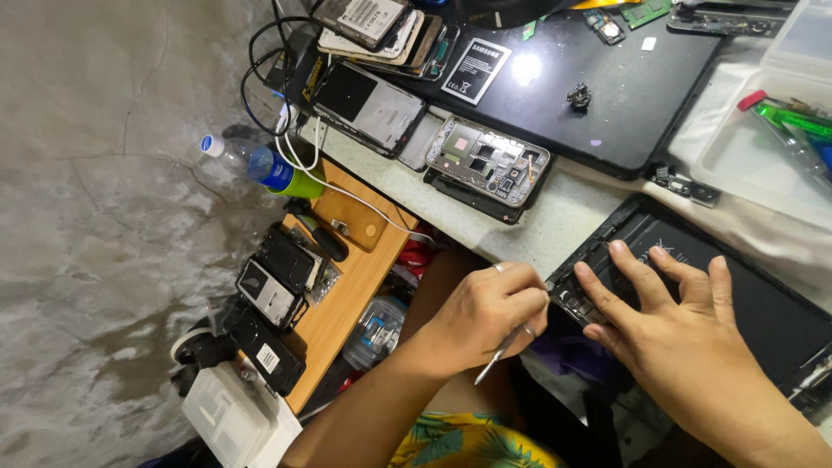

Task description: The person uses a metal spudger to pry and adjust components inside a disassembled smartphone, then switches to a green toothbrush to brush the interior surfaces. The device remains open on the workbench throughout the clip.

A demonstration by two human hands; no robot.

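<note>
Nearest the lens, a patterned shirt [459,442] in green and yellow sits under two busy forearms. Left hand [485,316] is curled tight around a thin metal tool [501,354], pinched pen-style, its upper end hidden under the fingers by the edge of an opened black tablet [763,312]. Right hand [676,321] lies flat and spread on that tablet, fingers splayed wide, gripping nothing, just pressing it down on the pale counter [555,217]. To do this well, I'd say keep that flat palm steady so the tablet can't slide, and work the tool shallow and gently along the seam so it doesn't dig into the parts inside. Off to the left, lower down, a wooden shelf [355,277] carries a row of dark phones [277,286], with a white box [230,420] below them. Moving up the counter, a stripped phone frame [487,162] lies with its insides bare, another phone [368,104] just beside it. A plastic bottle [260,165] with a blue label rests on the grey floor [95,217]. Far right, a clear plastic tray [737,156] holds green-handled tools [793,117]; how many, I can't tell. At the back, a closed black laptop [607,78] bears a loose battery [477,69] and small parts.
</note>
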